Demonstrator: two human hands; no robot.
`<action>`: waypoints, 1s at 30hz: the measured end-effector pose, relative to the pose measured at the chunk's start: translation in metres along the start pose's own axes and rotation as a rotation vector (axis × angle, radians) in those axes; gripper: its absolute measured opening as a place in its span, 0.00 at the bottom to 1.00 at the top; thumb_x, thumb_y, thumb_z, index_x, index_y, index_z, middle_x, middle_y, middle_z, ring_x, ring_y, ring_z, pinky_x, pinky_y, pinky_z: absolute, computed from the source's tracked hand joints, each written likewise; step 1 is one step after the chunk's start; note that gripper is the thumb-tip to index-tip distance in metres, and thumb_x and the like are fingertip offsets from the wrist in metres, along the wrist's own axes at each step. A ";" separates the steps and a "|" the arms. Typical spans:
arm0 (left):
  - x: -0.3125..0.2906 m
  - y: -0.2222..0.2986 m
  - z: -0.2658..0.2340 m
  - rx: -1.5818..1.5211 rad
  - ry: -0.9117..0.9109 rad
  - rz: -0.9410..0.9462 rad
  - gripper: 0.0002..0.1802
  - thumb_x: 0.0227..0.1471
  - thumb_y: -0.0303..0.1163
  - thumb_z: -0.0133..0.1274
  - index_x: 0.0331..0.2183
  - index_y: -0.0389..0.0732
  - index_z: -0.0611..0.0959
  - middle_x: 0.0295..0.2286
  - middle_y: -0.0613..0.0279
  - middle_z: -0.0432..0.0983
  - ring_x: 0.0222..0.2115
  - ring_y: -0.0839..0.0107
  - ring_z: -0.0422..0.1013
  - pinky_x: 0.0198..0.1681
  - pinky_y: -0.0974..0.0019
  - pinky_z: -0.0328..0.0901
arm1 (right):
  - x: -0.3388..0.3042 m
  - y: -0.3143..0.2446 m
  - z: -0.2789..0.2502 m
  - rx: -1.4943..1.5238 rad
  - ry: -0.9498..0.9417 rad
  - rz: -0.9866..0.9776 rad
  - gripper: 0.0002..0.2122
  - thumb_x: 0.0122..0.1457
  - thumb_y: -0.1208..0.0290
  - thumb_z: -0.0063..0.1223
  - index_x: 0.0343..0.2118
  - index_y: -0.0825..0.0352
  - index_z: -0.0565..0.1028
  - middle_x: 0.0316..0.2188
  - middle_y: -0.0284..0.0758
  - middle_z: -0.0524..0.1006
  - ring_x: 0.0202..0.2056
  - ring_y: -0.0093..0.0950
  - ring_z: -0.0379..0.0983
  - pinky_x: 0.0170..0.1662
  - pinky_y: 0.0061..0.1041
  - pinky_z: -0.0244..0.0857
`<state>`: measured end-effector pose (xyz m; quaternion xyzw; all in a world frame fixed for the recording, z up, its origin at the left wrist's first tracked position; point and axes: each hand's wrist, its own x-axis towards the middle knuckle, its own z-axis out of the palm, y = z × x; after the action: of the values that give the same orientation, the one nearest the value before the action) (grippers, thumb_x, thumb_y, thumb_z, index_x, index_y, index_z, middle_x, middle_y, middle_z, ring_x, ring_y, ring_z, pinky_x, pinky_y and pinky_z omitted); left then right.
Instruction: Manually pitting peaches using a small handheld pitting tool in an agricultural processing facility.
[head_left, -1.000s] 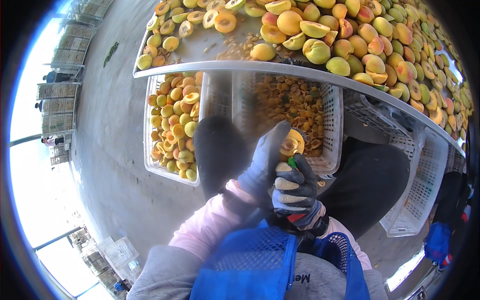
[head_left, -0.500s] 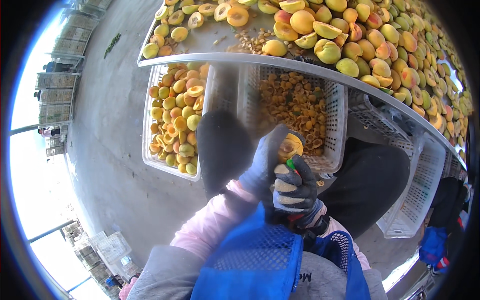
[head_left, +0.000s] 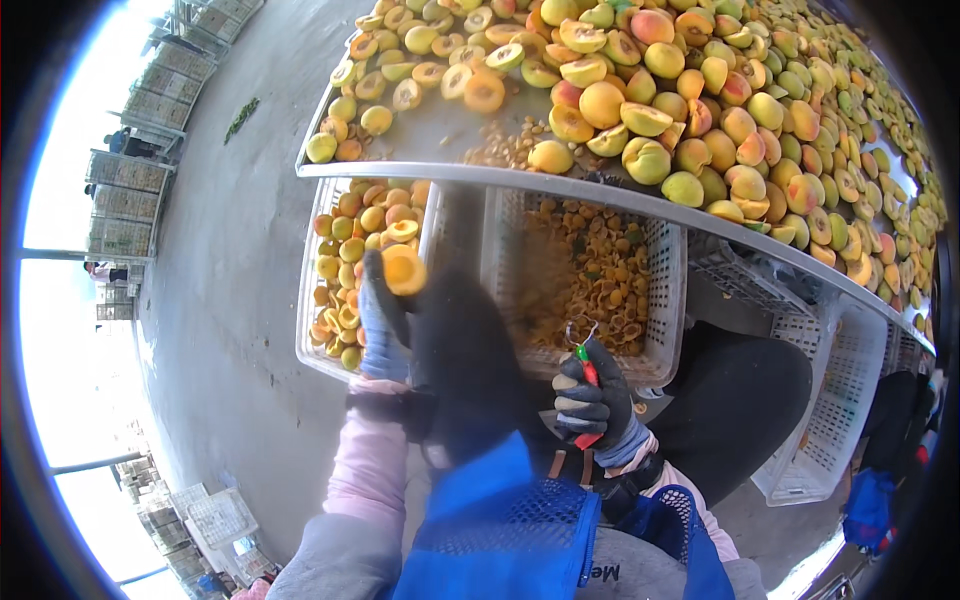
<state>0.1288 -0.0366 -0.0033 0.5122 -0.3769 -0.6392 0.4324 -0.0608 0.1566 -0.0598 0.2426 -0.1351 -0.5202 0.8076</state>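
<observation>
Below the surface's near edge (head_left: 480, 175), your left fingers (head_left: 373, 272) clamp a fruit half (head_left: 404, 270), your right fingers (head_left: 580, 394) a red-handled tool (head_left: 587, 372); slack pinching could drop either.

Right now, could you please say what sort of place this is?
Probably a fruit-processing shed: a table heaped with cut and whole fruit, a crate of fruit, and stacked crates at left.

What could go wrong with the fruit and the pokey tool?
The fruit half might slip, since the left hand grips only its side. The tool sticks up out of the right hand, so it might poke something. A green fruit by the table's edge could roll off.
</observation>
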 end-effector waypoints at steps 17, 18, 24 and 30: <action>0.125 0.021 0.200 1.805 -0.477 0.450 0.34 0.36 0.54 0.60 0.39 0.39 0.74 0.33 0.52 0.76 0.36 0.55 0.73 0.39 0.58 0.66 | 0.004 -0.024 0.001 -0.345 0.419 -0.270 0.21 0.60 0.46 0.37 0.31 0.61 0.72 0.13 0.21 0.60 0.10 0.15 0.51 0.12 0.17 0.47; 0.126 0.022 0.195 1.760 -0.517 0.476 0.34 0.36 0.53 0.61 0.39 0.38 0.74 0.33 0.51 0.76 0.37 0.55 0.73 0.40 0.59 0.66 | 0.006 -0.025 0.004 -0.338 0.418 -0.274 0.21 0.60 0.46 0.37 0.31 0.61 0.72 0.13 0.21 0.60 0.10 0.15 0.51 0.12 0.17 0.47; 0.053 0.000 0.144 0.470 -0.414 0.448 0.28 0.44 0.24 0.56 0.48 0.33 0.69 0.37 0.56 0.72 0.40 0.68 0.70 0.44 0.69 0.65 | 0.005 -0.020 0.044 -0.509 0.695 -0.515 0.20 0.59 0.46 0.42 0.29 0.61 0.70 0.09 0.22 0.57 0.09 0.15 0.51 0.12 0.17 0.44; -0.039 -0.015 0.128 -0.023 -0.735 -0.345 0.25 0.52 0.34 0.44 0.50 0.32 0.69 0.40 0.57 0.71 0.39 0.71 0.69 0.43 0.73 0.63 | 0.011 -0.001 0.064 -1.302 0.652 -0.640 0.14 0.61 0.61 0.45 0.34 0.69 0.70 0.18 0.31 0.69 0.11 0.16 0.59 0.14 0.15 0.52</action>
<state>0.0045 0.0099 0.0205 0.3006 -0.4078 -0.8471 0.1608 -0.0869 0.1305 -0.0063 -0.1111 0.5154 -0.6042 0.5974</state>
